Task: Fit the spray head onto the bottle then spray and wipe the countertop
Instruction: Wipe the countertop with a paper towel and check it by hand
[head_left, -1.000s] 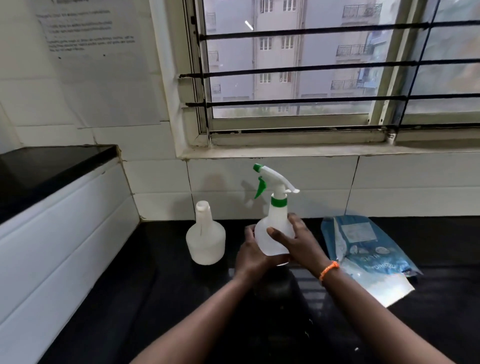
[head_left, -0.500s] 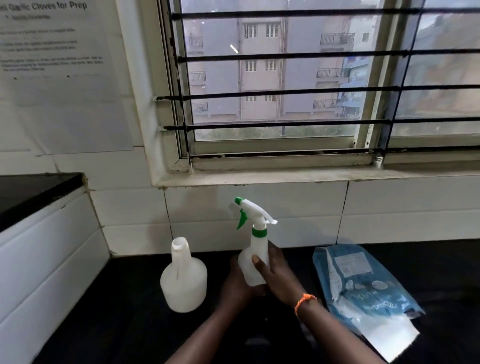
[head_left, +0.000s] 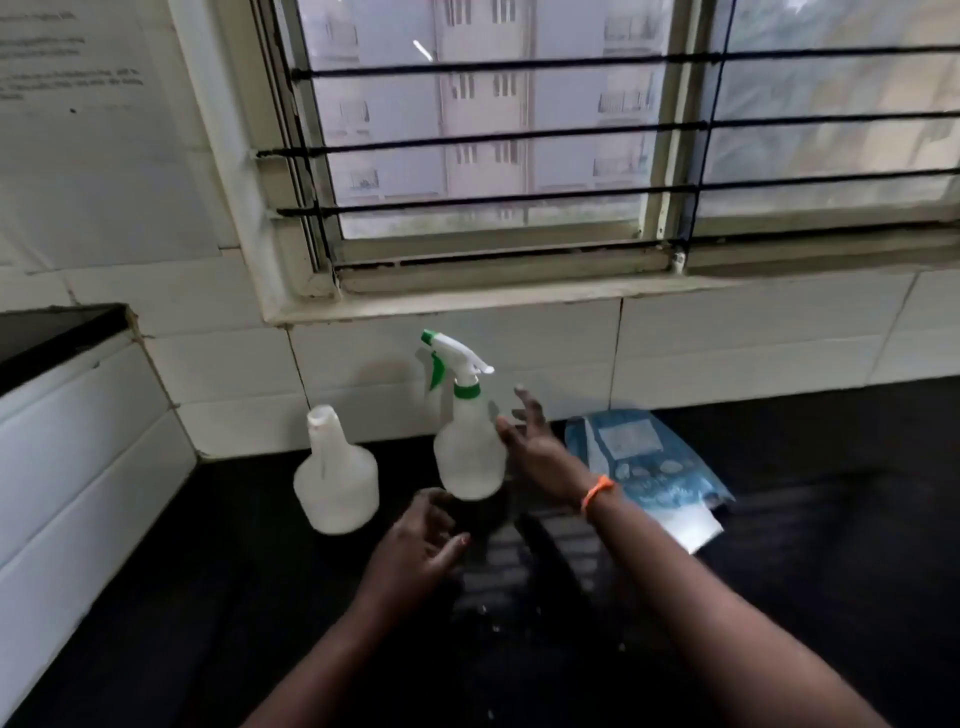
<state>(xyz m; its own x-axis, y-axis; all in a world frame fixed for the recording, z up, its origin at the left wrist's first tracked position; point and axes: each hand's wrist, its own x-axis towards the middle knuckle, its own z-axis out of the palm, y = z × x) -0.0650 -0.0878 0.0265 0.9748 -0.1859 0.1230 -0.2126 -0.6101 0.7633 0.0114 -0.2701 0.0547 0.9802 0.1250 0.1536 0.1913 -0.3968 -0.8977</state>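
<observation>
Two hands near bottle, neither gripping. Spray head seated on bottle neck, nozzle pointing left; bottle upright on black countertop. Right hand just beside bottle's right side, fingers spread, empty. Left hand below bottle, fingers loosely curled, empty. Fitting step looks done; spraying next: needs regrasp at neck, finger on trigger. Second capless bottle close left, blue packet right. Open counter in front and far right.
</observation>
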